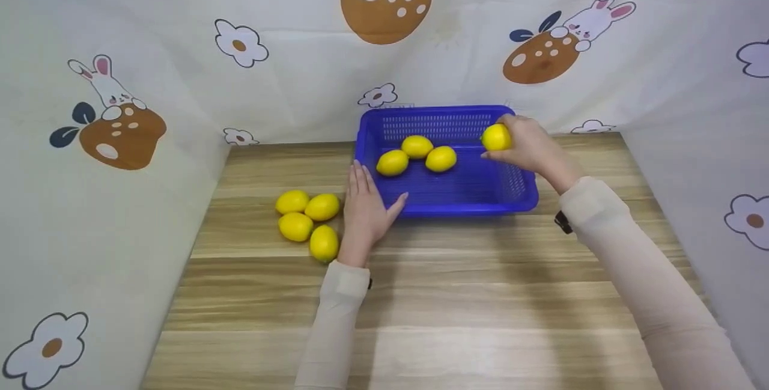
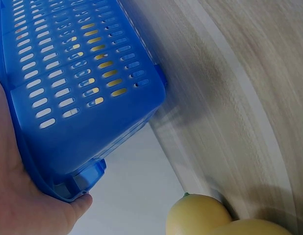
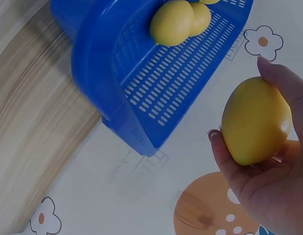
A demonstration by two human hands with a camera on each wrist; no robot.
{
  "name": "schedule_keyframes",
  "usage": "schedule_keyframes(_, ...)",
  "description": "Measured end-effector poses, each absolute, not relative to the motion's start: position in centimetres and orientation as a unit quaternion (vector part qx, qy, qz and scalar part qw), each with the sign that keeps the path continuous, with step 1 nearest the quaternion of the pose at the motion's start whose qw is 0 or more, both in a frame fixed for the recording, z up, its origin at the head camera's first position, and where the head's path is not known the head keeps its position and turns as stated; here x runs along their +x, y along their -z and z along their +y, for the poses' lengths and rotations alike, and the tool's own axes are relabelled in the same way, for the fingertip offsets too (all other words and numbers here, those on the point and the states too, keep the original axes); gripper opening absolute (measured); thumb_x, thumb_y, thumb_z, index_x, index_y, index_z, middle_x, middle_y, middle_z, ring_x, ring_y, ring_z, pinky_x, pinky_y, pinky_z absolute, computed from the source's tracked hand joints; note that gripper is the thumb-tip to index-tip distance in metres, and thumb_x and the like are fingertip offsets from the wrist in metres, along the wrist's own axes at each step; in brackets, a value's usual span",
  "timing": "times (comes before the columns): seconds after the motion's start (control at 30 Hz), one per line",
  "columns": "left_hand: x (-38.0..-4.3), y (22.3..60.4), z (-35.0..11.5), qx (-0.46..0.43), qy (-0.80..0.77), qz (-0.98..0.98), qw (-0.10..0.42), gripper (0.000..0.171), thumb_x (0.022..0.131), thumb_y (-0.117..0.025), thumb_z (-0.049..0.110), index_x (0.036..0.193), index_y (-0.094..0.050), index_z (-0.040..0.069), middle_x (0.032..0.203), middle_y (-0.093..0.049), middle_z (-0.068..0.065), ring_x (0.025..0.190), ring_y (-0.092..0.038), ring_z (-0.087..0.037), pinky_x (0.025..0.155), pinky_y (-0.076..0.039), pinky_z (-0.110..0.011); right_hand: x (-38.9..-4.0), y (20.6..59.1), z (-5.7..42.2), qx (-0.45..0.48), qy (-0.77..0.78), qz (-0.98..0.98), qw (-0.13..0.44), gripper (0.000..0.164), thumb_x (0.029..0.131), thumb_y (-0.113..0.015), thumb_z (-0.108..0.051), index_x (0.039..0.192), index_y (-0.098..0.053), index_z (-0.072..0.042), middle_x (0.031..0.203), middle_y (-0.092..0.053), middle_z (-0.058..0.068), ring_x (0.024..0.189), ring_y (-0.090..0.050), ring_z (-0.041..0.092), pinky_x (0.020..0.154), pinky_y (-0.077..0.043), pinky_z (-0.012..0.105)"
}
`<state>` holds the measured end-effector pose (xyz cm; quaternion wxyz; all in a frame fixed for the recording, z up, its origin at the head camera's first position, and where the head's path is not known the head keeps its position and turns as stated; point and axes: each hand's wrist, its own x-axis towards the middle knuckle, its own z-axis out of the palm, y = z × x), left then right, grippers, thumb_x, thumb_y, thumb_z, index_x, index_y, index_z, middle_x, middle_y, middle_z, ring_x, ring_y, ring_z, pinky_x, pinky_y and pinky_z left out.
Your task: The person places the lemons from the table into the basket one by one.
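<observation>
R hand [image 1: 527, 142] curls fingers round 1 lemon [image 1: 496, 137], L hand [image 1: 365, 210] rests straight-fingered on left rim of basket [image 1: 462, 210]; prob. mid-carry, next needs release.

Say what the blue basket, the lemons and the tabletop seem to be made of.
Blue basket: likely moulded plastic, smooth, slight sheen, slots through its walls. Lemons: smooth, softly glossy; real or imitation, I can't tell. Tabletop: wood or wood-look laminate, faint sheen, streaky grain.
</observation>
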<state>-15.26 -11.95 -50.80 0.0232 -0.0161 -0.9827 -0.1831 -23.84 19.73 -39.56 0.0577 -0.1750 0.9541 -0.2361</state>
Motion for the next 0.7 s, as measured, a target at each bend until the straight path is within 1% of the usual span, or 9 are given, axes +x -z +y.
schedule_keyframes(0.13,-15.21,50.79,-11.93,-0.018,0.186,-0.982,0.028,0.107,0.102,-0.049,0.068,0.161,-0.018,-0.015,0.172,-0.006,-0.033,0.162,-0.008,-0.043,0.132,-0.016,-0.049,-23.81,39.61,19.61,-0.174,0.236,0.954,0.061,0.066,0.092,-0.083,-0.03,0.134,-0.053,0.009,0.119,-0.062,0.028,0.104,-0.058,0.043,0.092,-0.055,0.056)
schedule_keyframes(0.3,-15.2,50.76,-11.92,-0.016,0.189,-0.982,0.023,0.106,0.103,-0.048,0.068,0.161,-0.016,-0.015,0.172,-0.005,-0.033,0.163,-0.006,-0.042,0.132,-0.016,-0.048,-23.81,39.8,19.56,-0.186,0.232,0.954,0.045,0.067,0.09,-0.084,-0.029,0.134,-0.053,0.011,0.12,-0.063,0.03,0.104,-0.059,0.044,0.09,-0.055,0.055)
schedule_keyframes(0.37,-15.22,50.78,-11.92,-0.015,0.189,-0.982,0.02,0.106,0.103,-0.047,0.068,0.162,-0.015,-0.015,0.173,-0.004,-0.032,0.163,-0.006,-0.042,0.131,-0.017,-0.048,-23.81,39.85,19.54,-0.19,0.234,0.952,0.042,0.069,0.09,-0.084,-0.029,0.136,-0.053,0.012,0.124,-0.062,0.033,0.107,-0.059,0.046,0.092,-0.055,0.056)
schedule_keyframes(0.53,-15.27,50.78,-11.92,-0.014,0.193,-0.981,0.019,0.106,0.103,-0.048,0.068,0.162,-0.015,-0.015,0.173,-0.004,-0.032,0.163,-0.005,-0.042,0.131,-0.017,-0.049,-23.85,39.89,19.66,-0.183,0.247,0.95,0.056,0.073,0.093,-0.083,-0.029,0.144,-0.049,0.011,0.135,-0.059,0.036,0.121,-0.058,0.049,0.104,-0.052,0.059)
schedule_keyframes(0.7,-15.26,50.81,-11.88,-0.012,0.19,-0.981,0.018,0.107,0.102,-0.047,0.069,0.162,-0.015,-0.014,0.173,-0.004,-0.032,0.163,-0.005,-0.041,0.131,-0.018,-0.049,-23.69,40.06,19.84,-0.176,0.247,0.951,0.066,0.074,0.093,-0.082,-0.029,0.145,-0.048,0.011,0.138,-0.057,0.036,0.123,-0.058,0.05,0.106,-0.051,0.061)
